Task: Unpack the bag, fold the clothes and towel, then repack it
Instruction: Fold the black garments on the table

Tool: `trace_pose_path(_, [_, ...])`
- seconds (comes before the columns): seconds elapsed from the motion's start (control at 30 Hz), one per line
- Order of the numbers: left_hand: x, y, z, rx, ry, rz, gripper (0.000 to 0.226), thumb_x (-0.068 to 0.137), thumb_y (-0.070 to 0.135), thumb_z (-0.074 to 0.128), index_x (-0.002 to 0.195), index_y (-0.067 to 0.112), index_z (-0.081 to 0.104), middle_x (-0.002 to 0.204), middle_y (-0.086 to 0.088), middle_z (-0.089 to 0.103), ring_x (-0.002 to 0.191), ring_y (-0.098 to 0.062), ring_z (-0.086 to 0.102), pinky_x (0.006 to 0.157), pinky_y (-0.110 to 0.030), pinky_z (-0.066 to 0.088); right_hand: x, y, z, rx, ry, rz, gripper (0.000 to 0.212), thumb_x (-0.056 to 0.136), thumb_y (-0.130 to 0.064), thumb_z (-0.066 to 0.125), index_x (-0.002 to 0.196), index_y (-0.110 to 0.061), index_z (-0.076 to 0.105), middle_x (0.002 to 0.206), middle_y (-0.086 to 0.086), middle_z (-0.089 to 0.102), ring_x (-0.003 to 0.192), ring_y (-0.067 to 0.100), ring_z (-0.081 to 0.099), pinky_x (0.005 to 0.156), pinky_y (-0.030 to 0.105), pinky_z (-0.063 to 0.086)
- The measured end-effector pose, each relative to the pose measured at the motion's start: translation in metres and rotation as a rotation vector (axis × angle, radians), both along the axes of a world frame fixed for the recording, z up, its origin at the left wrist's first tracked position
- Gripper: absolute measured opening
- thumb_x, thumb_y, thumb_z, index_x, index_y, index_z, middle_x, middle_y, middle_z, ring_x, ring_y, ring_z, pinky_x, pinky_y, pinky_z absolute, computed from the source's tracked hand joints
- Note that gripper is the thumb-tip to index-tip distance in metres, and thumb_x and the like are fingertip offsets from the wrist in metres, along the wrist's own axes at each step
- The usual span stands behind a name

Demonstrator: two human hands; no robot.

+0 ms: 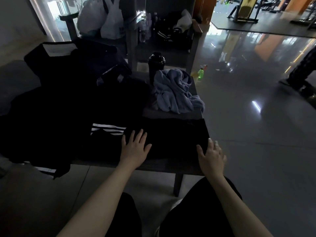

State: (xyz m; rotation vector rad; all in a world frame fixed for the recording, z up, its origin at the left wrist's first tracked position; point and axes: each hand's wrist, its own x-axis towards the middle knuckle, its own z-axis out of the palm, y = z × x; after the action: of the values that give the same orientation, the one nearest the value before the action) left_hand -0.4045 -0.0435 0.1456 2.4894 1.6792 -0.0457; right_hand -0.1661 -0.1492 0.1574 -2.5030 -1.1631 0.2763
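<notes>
A folded black garment (pixel 171 134) lies flat at the near right end of the dark bench (pixel 153 165). My left hand (pixel 136 147) rests palm down on its left part, fingers spread. My right hand (pixel 212 156) lies open on its right edge, fingertips past the corner. A black garment with white stripes (pixel 106 130) lies just left of it. A crumpled grey-blue towel (pixel 176 93) sits behind on the bench. The black bag (pixel 71 69) stands at the far left with dark clothes heaped in front of it.
A black bottle (pixel 156 65) stands behind the towel. A green bottle (pixel 200 74) sits on the glossy floor to the right. Another bench behind holds white plastic bags (pixel 106 19) and clothes. A person's leg (pixel 301 69) is at the far right.
</notes>
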Motion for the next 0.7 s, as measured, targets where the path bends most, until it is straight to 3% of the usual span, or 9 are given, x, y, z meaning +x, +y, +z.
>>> trace_pose_path(0.07, [0.001,0.000,0.002,-0.005,-0.008,-0.005,0.060,0.100,0.050,0.019,0.153,0.024,0.011,0.161,0.006,0.001,0.148,-0.022,0.000,0.116,-0.051,0.000,0.004,-0.002,0.001,0.072,0.115,-0.083,0.064,0.096,-0.048,0.039,0.145,-0.008,0.030,0.146,0.018,0.038,0.133,0.033,0.038,0.106,0.048,0.030])
trace_pose_path(0.17, [0.001,0.000,0.004,-0.017,0.011,0.001,0.059,0.100,0.049,0.018,0.153,0.023,0.010,0.161,0.006,-0.001,0.148,-0.022,-0.001,0.116,-0.051,0.001,0.004,0.001,0.003,0.098,0.215,-0.152,0.058,0.096,-0.047,0.041,0.138,-0.007,0.039,0.130,0.017,0.055,0.119,0.035,0.051,0.097,0.046,0.038])
trace_pose_path(0.43, [0.002,0.000,0.001,-0.001,0.030,0.004,0.060,0.100,0.050,0.017,0.153,0.024,0.008,0.161,0.006,0.000,0.148,-0.022,0.000,0.116,-0.052,0.004,0.011,0.012,0.012,0.085,0.293,-0.254,0.042,0.089,-0.036,0.052,0.120,-0.008,0.052,0.112,0.012,0.061,0.105,0.033,0.057,0.090,0.047,0.046])
trace_pose_path(0.53, [0.002,0.000,0.001,0.013,0.023,0.004,0.060,0.100,0.050,0.017,0.153,0.024,0.009,0.161,0.006,0.001,0.148,-0.022,0.001,0.116,-0.052,0.004,0.015,0.012,0.017,0.193,0.363,-0.256,0.038,0.084,-0.021,0.060,0.117,-0.002,0.056,0.108,0.014,0.064,0.092,0.027,0.059,0.075,0.034,0.047])
trace_pose_path(0.6, [0.002,-0.001,0.001,0.008,0.016,0.004,0.060,0.100,0.050,0.017,0.153,0.023,0.009,0.161,0.006,0.000,0.148,-0.022,0.000,0.116,-0.051,0.003,0.012,0.016,0.026,0.281,0.412,-0.248,0.033,0.081,-0.011,0.062,0.112,0.001,0.060,0.103,0.016,0.066,0.081,0.022,0.056,0.062,0.026,0.040])
trace_pose_path(0.7, [0.002,-0.003,0.000,0.027,0.026,0.006,0.059,0.100,0.049,0.017,0.153,0.023,0.009,0.161,0.006,0.000,0.148,-0.022,0.000,0.117,-0.051,0.004,-0.005,0.027,0.042,0.466,0.311,-0.153,0.031,0.078,-0.006,0.063,0.108,0.001,0.064,0.100,0.015,0.067,0.085,0.021,0.059,0.071,0.023,0.040])
